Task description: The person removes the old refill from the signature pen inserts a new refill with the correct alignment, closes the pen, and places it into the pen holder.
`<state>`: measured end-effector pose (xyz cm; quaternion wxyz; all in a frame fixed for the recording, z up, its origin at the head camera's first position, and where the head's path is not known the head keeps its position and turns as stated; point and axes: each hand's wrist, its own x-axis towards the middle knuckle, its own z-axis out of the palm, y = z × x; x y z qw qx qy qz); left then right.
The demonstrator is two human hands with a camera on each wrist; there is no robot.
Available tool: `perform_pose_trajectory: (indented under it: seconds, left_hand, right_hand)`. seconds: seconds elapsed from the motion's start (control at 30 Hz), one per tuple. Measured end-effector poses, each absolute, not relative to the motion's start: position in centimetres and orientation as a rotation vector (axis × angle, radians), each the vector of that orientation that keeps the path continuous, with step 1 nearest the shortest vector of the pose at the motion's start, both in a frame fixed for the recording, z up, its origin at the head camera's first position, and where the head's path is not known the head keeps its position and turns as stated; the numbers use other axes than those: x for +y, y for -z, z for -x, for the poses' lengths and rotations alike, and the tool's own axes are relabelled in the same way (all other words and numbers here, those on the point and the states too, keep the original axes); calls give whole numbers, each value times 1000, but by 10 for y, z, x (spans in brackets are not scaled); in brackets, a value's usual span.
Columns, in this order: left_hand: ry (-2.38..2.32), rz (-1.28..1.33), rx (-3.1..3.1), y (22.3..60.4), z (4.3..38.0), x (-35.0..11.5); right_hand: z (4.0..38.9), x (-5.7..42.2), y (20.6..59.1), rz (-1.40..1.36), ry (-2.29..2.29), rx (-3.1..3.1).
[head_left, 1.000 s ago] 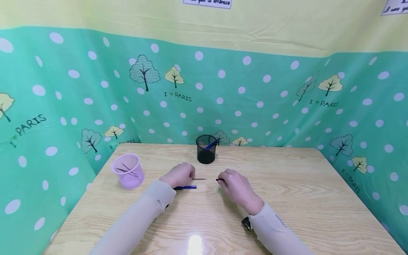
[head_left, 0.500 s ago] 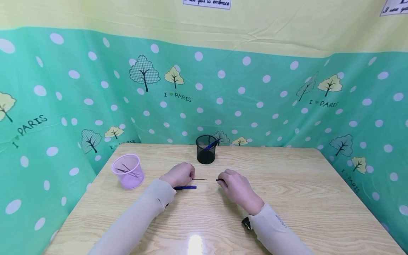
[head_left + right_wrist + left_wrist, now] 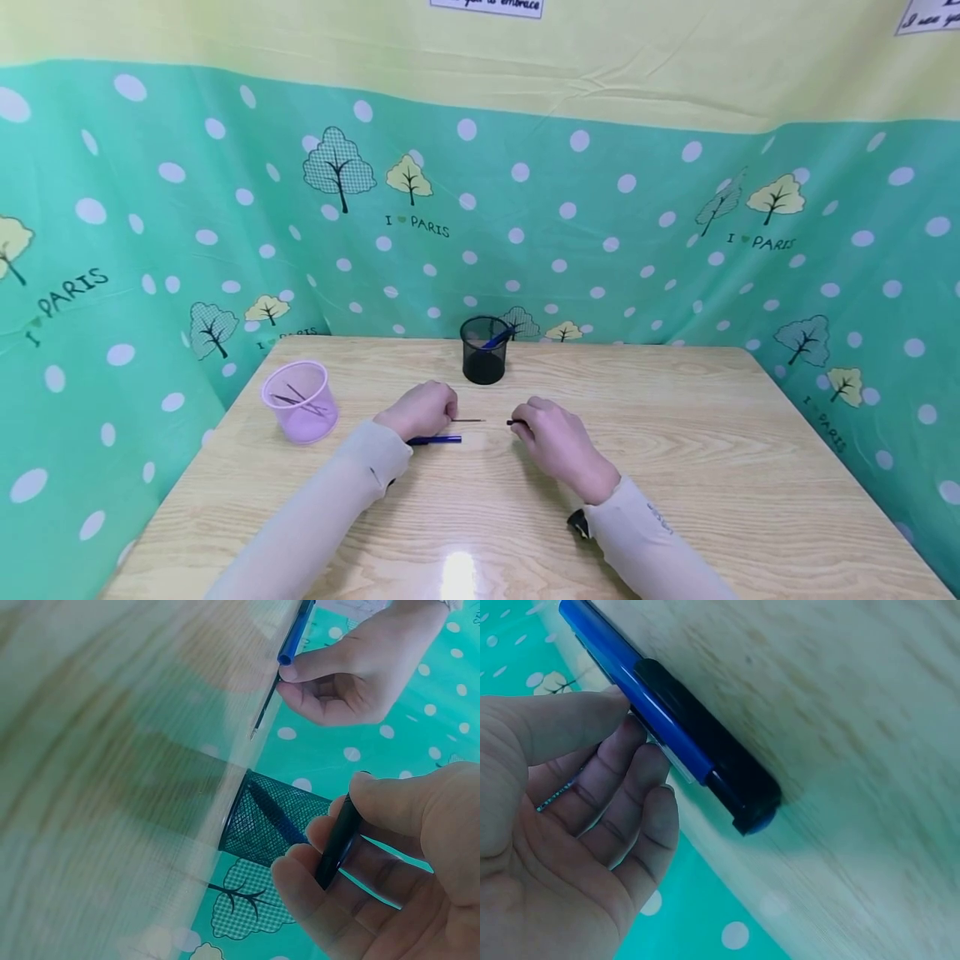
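Observation:
My left hand [image 3: 420,410] pinches a thin pen refill [image 3: 469,421] between thumb and fingertips, its pointed end toward the right. Beside that hand, on the table, lies a blue pen barrel [image 3: 444,439]; the left wrist view shows its black clip end [image 3: 727,761] large in front of the fingers. Across a short gap, my right hand [image 3: 558,442] grips a short, dark tubular piece [image 3: 341,840], which looks like a pen's front section. The refill and this piece are apart. Much of the refill is hidden by the left fingers.
A black mesh pen cup [image 3: 483,367] with a blue pen [image 3: 498,339] inside stands at the back middle. On the left is a lilac cup [image 3: 309,427] holding several thin dark sticks [image 3: 300,402]. A patterned curtain [image 3: 525,225] surrounds the wooden table [image 3: 675,417].

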<state>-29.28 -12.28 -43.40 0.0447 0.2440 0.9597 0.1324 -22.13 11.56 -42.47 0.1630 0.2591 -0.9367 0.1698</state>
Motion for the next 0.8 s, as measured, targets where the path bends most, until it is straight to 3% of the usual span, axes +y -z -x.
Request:
perform_pose_trajectory:
  seconds: [0.8]
  left_hand:
    - [-333, -776, 2973, 422, 282, -133]
  right_hand:
    - [221, 114, 426, -761, -479, -2674]
